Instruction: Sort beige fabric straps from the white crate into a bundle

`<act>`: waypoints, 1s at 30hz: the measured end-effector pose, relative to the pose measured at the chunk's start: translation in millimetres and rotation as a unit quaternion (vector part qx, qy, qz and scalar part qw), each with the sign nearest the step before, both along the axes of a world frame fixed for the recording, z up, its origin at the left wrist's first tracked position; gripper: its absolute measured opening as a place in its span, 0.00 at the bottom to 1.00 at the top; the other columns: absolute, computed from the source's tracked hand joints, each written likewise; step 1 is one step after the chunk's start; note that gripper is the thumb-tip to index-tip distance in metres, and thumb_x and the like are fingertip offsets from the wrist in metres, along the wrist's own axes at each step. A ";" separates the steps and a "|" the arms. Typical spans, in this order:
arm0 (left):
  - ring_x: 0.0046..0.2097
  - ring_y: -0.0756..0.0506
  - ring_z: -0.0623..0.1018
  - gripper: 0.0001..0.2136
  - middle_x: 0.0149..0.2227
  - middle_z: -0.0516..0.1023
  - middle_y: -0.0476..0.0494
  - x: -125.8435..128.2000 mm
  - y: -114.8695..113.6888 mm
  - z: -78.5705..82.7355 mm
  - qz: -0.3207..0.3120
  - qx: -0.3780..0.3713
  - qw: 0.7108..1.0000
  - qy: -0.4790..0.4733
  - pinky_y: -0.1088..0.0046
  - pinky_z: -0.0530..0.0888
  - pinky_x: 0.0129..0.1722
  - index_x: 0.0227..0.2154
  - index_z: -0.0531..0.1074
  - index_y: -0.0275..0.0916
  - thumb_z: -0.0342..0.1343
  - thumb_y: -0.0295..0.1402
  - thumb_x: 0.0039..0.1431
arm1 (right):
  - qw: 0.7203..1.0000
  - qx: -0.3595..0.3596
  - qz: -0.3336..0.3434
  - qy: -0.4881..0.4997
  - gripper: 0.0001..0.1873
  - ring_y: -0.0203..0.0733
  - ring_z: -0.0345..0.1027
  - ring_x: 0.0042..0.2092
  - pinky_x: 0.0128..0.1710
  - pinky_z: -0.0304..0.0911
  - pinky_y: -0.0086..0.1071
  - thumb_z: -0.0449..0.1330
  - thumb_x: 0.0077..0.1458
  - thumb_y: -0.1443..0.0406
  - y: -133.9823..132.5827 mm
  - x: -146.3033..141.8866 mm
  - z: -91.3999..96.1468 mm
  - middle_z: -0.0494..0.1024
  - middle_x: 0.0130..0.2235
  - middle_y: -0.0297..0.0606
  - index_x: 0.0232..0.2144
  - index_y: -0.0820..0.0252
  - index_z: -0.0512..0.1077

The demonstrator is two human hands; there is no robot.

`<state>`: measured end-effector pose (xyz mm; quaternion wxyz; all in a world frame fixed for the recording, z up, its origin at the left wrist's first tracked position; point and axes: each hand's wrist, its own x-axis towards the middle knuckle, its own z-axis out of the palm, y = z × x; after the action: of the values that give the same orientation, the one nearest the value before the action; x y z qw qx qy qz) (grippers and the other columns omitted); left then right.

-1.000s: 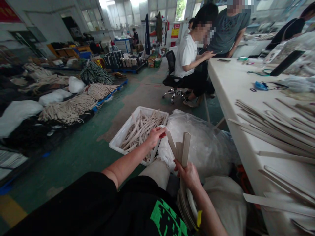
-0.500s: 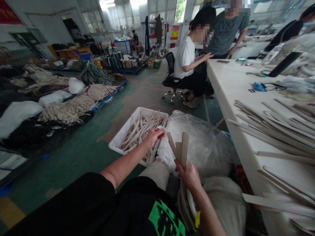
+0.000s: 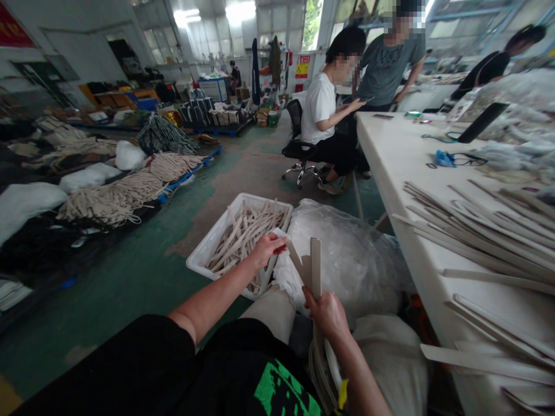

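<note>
On the left, a long heap of pale straps [image 3: 117, 196] lies on the floor side of the room, with a blue pallet edge [image 3: 207, 163] showing along its right side. Next is a white bin [image 3: 200, 260] full of pale, tangled strips [image 3: 236, 231]. The left hand [image 3: 269, 249] is over the bin's right edge. Its fingertips are close together, right by the top of one strip. A small white bit shows there, but I can't tell if the hand holds it. Then come the flat beige strips [image 3: 316, 266], standing up in a bunch with their tops spread a little. The right hand [image 3: 327, 312] is wrapped around them, and their lower parts bend down under it. A big clear plastic bag [image 3: 351, 254] sits just behind, between the bin and the table [image 3: 390, 153]. Past the bag, a person in a white shirt [image 3: 318, 104] sits by the table's far left corner. More long strips [image 3: 472, 251] lie on the table, some poking over its left edge. Farther back on it are a small blue thing [image 3: 444, 159] and a long black thing [image 3: 483, 122].
</note>
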<state>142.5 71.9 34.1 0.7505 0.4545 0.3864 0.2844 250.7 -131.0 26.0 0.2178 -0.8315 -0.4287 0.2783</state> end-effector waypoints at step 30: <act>0.29 0.50 0.77 0.23 0.28 0.81 0.44 -13.2 20.0 0.4 -0.030 -0.006 0.999 -0.033 0.74 0.72 0.35 0.27 0.77 0.35 0.72 0.51 0.40 | 0.967 0.088 0.005 0.237 0.29 0.39 0.67 0.20 0.23 0.62 0.30 0.52 0.53 0.46 -2.1 -2.6 12.2 0.73 0.19 0.35 0.35 0.65 0.79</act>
<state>129.3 91.9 34.4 0.7740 0.4517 0.3493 0.2738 248.1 -133.1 38.1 0.3842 -0.7170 -0.3918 0.4299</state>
